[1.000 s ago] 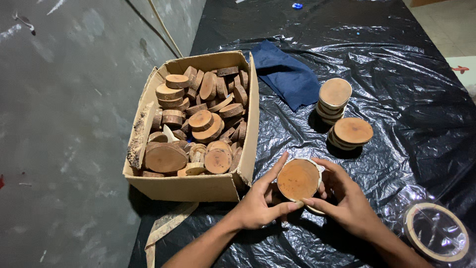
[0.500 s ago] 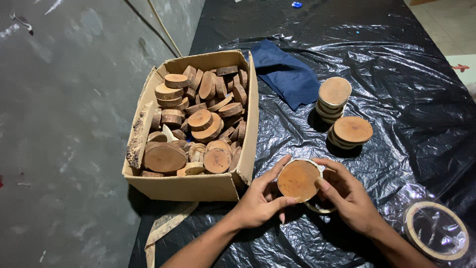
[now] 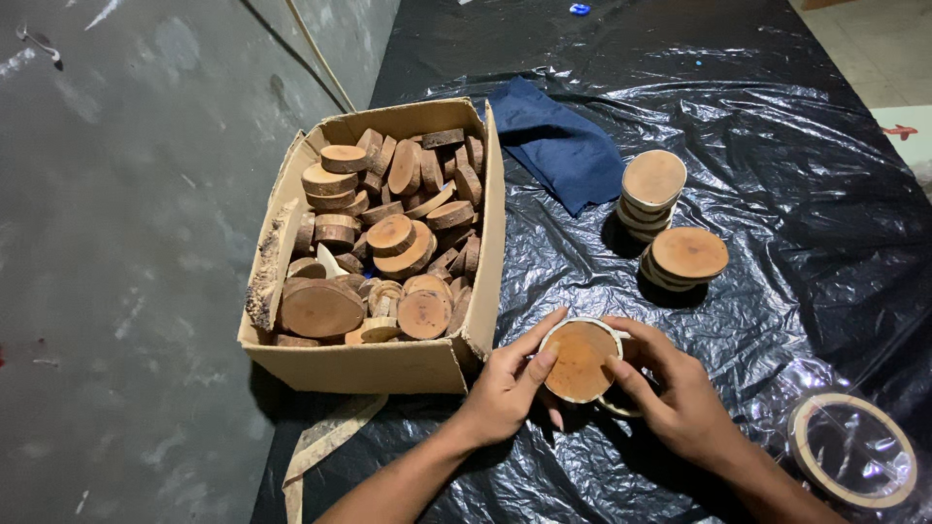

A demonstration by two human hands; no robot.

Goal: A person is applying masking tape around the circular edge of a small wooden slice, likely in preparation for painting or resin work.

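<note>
A round wooden slice (image 3: 581,361) with a reddish-brown face and pale rim is tilted up just above the black plastic sheet (image 3: 796,126). My left hand (image 3: 505,388) grips its left edge, thumb and fingers wrapped around the rim. My right hand (image 3: 675,393) holds its right edge, partly covering another pale-rimmed disc underneath. Beside my left hand stands an open cardboard box (image 3: 388,364) filled with several wooden slices (image 3: 388,233) of different sizes.
Two short stacks of wooden slices (image 3: 652,189) (image 3: 685,257) stand beyond my hands. A folded blue cloth (image 3: 558,146) lies next to the box. A roll of tape (image 3: 852,448) rests at the lower right. Grey concrete floor (image 3: 126,243) lies to the left.
Both hands have turned the slice slightly and shifted their grip around its rim. The slice stays in about the same place.
</note>
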